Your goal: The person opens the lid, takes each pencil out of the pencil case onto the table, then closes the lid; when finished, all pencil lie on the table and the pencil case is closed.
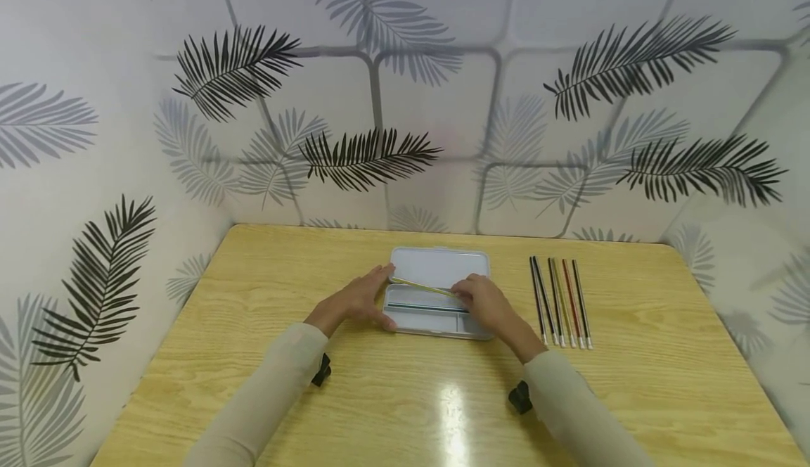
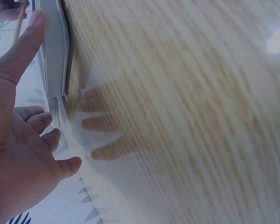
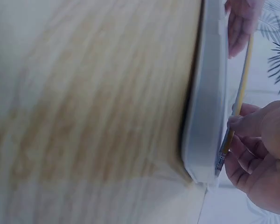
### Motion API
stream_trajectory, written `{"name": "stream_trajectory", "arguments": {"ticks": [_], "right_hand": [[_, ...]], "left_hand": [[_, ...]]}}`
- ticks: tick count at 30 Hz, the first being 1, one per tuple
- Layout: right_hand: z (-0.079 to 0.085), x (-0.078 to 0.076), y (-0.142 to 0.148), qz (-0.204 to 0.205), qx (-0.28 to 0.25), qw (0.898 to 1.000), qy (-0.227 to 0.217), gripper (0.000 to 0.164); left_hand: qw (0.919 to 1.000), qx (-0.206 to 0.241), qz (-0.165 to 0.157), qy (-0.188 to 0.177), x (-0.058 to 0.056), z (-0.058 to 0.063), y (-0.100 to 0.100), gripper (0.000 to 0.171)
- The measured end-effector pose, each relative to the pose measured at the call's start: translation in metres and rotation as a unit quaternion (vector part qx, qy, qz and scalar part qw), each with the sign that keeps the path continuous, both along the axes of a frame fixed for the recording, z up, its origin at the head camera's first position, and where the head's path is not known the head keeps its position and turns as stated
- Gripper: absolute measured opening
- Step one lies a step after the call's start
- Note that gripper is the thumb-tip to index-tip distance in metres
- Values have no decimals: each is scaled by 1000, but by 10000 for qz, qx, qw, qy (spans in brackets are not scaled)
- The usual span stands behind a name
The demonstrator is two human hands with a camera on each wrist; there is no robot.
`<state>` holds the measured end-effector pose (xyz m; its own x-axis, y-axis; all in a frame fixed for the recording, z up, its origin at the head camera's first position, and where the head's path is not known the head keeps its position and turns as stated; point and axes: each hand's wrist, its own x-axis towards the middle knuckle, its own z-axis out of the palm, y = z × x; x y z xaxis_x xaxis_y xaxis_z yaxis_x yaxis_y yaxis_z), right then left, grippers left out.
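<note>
An open white pencil case (image 1: pixel 443 268) lies on the table, its lid folded back behind the base. My right hand (image 1: pixel 490 304) pinches a yellow pencil (image 1: pixel 422 286) near its right end and holds it slantwise over the case. The right wrist view shows the metal band of this pencil (image 3: pixel 242 84) just past the fingers. A dark greenish pencil (image 1: pixel 418 306) lies lengthwise inside the base. At the left end of the case is my left hand (image 1: pixel 357 299), fingers spread, its thumb by the front corner and its index finger near the lid.
Several pencils (image 1: pixel 567 298) in dark, red and yellowish colours lie side by side to the right of the case, their pale ends towards me. The base has a small divided compartment (image 1: pixel 471 323) at front right. A leaf-patterned wall covering (image 1: pixel 436 193) stands behind the wooden table (image 1: pixel 266 298).
</note>
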<state>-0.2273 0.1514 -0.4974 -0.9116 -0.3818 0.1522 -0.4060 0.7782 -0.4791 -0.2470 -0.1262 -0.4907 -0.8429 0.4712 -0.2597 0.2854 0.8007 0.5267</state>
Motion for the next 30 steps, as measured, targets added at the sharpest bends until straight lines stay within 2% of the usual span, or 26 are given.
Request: {"name": "stream_trajectory", "arguments": {"ticks": [3,6,13,20,30], "right_hand": [[4,0,5,102,-167,9996,198,18],[9,1,12,36,-212,9995,230,21],[24,5,31,-378,-629,9964,-436,23],[33,10,61,-593,-979,9894,-889,32],[43,10,109,-875,-1579,9673,-1783,44]], "left_hand": [[10000,24,3,-11,0,-1,0,123],[10000,-2,-3,1,-1,-2,-1,123],[10000,-78,6,-13,-2,-4,0,124],[9999,33,15,-99,1,4,-1,122],[10000,55,16,-69,2,3,0,122]]}}
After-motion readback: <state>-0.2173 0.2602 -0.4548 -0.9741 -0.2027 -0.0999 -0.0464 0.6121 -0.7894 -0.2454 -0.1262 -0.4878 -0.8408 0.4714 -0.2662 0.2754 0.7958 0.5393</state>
